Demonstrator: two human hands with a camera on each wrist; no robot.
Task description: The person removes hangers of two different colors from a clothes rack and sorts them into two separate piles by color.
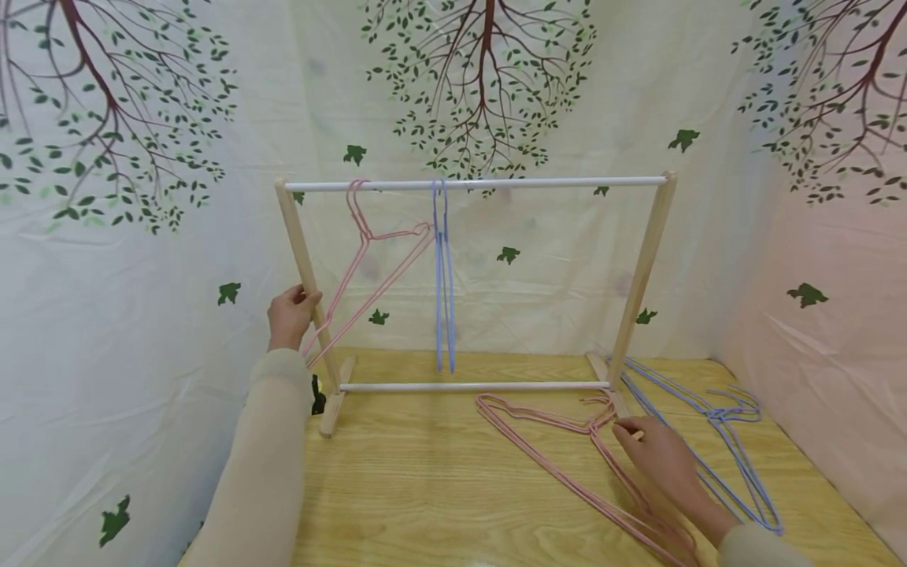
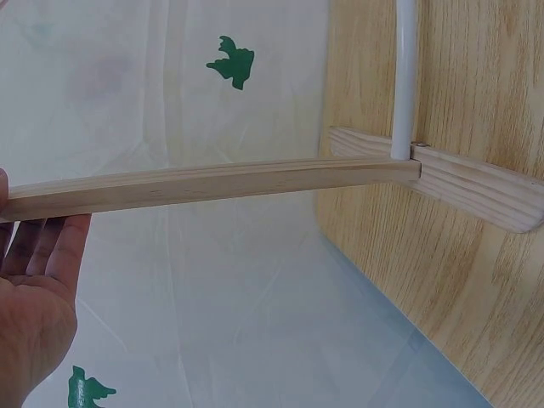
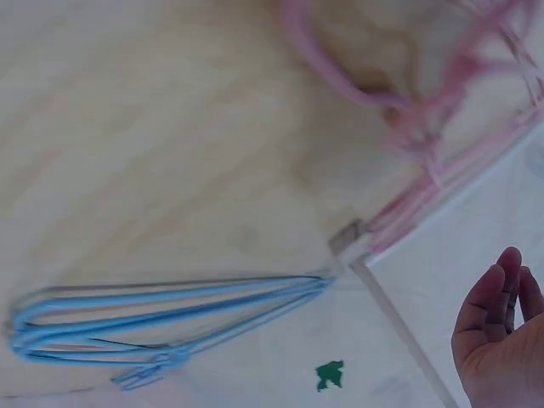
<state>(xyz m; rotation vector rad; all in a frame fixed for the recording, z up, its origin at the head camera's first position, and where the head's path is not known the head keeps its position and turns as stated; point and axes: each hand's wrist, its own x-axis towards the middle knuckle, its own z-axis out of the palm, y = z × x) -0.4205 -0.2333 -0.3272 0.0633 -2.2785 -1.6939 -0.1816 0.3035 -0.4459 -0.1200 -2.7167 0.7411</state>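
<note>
Hangers and rack on our table

Sheets printed with trees and green leaves (image 1: 127, 236) hang behind and to both sides of us, the biggest thing we see. Below them lies our wooden table (image 1: 439, 488), its pale grain running across the head view. On the table stands the rack (image 1: 641, 276): two slanted wooden posts on flat feet, a white bar across the top and a white bar low down between the feet.

From the top bar hang a pink hanger (image 1: 368, 268), swung out slantwise towards the left post, and blue hangers (image 1: 444, 283), hanging straight down edge-on near the middle. Flat on the table, in front of the right foot of the rack, lie pink hangers (image 1: 553, 457) stacked together; just beyond them to the right lie more blue hangers (image 1: 730, 449).

Our left hand (image 1: 290, 315) grasps the rack's left post about halfway up; the left wrist view shows the post lying across our fingers (image 2: 38, 246). Our right hand (image 1: 655, 457) rests on the pink hangers on the table, fingertips at their necks near the rack's right foot. We cannot tell whether it pinches the wire or only touches it; the right wrist view shows its fingers (image 3: 497, 293) loosely curved and close together.
</note>
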